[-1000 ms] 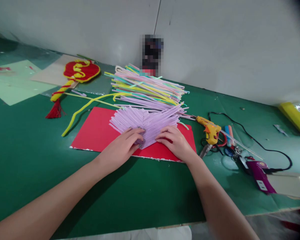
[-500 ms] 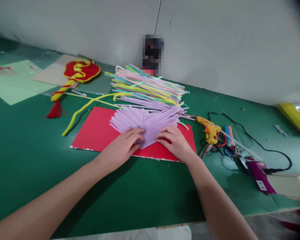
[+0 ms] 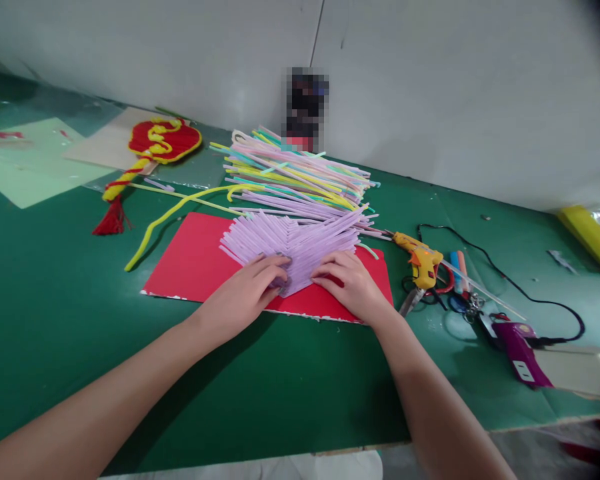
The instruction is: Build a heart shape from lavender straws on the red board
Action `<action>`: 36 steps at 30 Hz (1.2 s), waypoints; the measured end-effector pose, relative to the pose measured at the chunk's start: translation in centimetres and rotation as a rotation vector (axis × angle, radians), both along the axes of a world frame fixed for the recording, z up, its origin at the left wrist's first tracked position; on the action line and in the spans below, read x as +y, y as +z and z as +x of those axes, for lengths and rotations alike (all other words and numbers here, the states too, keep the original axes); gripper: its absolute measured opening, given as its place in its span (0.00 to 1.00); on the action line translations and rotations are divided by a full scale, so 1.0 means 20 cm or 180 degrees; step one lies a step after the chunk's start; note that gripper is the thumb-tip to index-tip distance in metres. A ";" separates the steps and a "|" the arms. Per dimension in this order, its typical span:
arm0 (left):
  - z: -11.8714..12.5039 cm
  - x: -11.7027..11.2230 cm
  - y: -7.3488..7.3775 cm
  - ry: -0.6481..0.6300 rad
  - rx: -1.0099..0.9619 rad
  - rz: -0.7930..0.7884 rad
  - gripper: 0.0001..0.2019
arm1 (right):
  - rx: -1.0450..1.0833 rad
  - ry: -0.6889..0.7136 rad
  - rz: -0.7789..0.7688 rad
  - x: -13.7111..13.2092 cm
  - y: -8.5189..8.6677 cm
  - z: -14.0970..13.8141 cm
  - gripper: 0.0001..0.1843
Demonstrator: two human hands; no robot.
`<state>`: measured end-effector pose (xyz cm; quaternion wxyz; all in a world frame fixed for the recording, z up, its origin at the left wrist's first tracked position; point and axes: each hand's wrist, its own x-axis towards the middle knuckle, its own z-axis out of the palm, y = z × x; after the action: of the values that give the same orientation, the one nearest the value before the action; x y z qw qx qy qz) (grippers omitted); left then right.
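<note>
A lilac piece made of pipe cleaners [image 3: 300, 248], laid in slanting rows that meet at a middle seam, lies on a red board [image 3: 180, 267]. My left hand [image 3: 255, 283] is closed on its lower left edge, fingers on top and thumb below them. At the lower right edge, my right hand [image 3: 347, 283] grips the piece with bent fingers. The fingers partly cover both lower edges, and the piece narrows to a point between the hands.
Behind the piece lies a heap of loose pipe cleaners [image 3: 300, 173]. A red and yellow fan [image 3: 165, 141] with a tassel is at left. On the right are a yellow glue gun [image 3: 423, 263], scissors [image 3: 410, 300], a purple power strip [image 3: 523, 353] and a black cord [image 3: 530, 300].
Both hands keep their places on the lilac piece. Only a very slight shift of the whole view shows.
</note>
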<state>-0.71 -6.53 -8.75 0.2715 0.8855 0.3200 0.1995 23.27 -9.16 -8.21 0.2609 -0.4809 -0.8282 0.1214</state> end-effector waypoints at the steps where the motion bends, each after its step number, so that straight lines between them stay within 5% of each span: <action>1: 0.00 0.00 0.00 0.0001 0.0004 0.0023 0.07 | 0.0008 -0.0012 -0.0007 0.00 0.00 0.00 0.06; 36: 0.02 -0.04 0.04 0.0208 0.0238 0.0149 0.08 | -0.0012 -0.0071 0.0008 -0.01 0.01 -0.01 0.06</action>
<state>-0.37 -7.25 -8.04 0.2319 0.8875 0.3539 0.1825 23.13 -9.33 -8.03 0.2613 -0.4900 -0.8235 0.1165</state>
